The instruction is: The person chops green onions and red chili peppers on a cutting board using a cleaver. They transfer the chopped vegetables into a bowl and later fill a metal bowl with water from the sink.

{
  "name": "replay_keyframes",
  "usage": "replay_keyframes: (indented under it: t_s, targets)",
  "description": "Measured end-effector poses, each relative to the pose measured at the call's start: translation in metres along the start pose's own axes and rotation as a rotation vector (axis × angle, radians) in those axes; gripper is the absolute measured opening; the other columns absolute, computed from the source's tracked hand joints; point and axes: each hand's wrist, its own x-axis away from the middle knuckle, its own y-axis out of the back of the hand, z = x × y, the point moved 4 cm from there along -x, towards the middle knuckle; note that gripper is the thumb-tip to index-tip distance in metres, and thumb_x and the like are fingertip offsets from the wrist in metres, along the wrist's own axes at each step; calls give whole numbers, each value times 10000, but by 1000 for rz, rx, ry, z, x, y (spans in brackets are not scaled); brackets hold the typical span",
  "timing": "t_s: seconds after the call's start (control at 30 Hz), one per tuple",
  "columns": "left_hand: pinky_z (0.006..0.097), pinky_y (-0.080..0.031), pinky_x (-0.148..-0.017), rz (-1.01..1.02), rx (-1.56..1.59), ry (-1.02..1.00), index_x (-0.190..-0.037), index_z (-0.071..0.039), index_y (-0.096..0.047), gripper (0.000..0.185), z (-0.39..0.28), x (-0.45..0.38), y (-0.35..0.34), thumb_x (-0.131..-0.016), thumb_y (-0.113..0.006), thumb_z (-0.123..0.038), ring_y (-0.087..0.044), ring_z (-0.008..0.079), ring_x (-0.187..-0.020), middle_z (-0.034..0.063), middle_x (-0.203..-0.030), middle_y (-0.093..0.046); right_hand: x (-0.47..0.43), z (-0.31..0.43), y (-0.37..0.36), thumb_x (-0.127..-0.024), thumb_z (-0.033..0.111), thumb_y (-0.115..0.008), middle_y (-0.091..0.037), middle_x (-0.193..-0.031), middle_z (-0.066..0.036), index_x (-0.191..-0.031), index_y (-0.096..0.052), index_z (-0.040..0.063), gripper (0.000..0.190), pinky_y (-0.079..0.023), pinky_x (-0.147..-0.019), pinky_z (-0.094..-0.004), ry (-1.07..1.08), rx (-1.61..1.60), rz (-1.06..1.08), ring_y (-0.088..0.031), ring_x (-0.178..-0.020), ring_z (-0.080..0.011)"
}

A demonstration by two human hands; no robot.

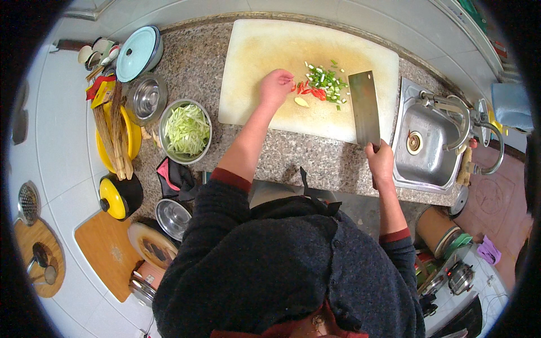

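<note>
My right hand (pixel 380 159) grips the handle of a cleaver (pixel 364 107), whose broad blade lies over the right part of a white plastic cutting board (pixel 245 101). On the board, my left hand (pixel 277 86) has its fingers drawn together at the left end of some sliced red chili (pixel 318 94); whether anything is between the fingertips cannot be told. Chopped green onion (pixel 325 80) lies in a loose pile behind and right of the chili. A pale yellow piece (pixel 301 102), perhaps ginger, lies just in front of the chili.
A metal bowl of shredded pale green vegetable (pixel 187 129) stands left of the board, with a glass bowl (pixel 147 99), light blue bowl (pixel 136 54) and yellow basket (pixel 134 131) beyond. A steel sink (pixel 431 148) with a faucet (pixel 463 122) is at right. A yellow-lidded black pot (pixel 120 197) stands at lower left.
</note>
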Motion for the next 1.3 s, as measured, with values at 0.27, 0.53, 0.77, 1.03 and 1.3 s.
replay_keyframes:
  t_s: [0.27,0.53,0.77,1.03,1.3]
  targets:
    - [378,-529,-697,-121,-756,-347,-849,-17,-652,153,-28,10,-26,-720,-730,-45,-635,289,-764,153,-834,-622,2,1,1,-853,180,-614,-665,-743,-214,-880,-632,-62,243,-513,-665,-407,6,2,-14,-668,-686,-339]
    - [384,-524,-699,-174,-530,-246,-709,-29,-680,71,-21,7,-17,-672,-737,-50,-633,292,-778,146,-810,-629,0,0,0,-848,176,-619,-667,-755,-220,-892,-634,-63,244,-514,-674,-413,11,14,-22,-669,-701,-354]
    - [346,-540,-681,-125,-359,-121,-743,-34,-709,70,2,1,-8,-686,-740,-61,-660,231,-710,118,-752,-666,-1,-3,-1,-849,176,-620,-678,-786,-218,-914,-637,-61,246,-518,-694,-401,-22,-29,5,-679,-727,-342]
    - [298,-541,-626,-74,-128,-79,-764,-16,-707,73,3,3,-6,-722,-748,-59,-681,180,-677,112,-773,-697,1,7,4,-854,169,-616,-681,-784,-215,-917,-639,-66,245,-517,-687,-391,5,10,4,-682,-718,-321]
    - [296,-546,-631,-69,-167,-159,-776,-2,-694,84,-12,7,-8,-727,-756,-30,-676,189,-684,116,-804,-667,3,9,4,-854,163,-616,-676,-766,-209,-902,-635,-67,236,-514,-677,-394,23,-5,-24,-675,-698,-315]
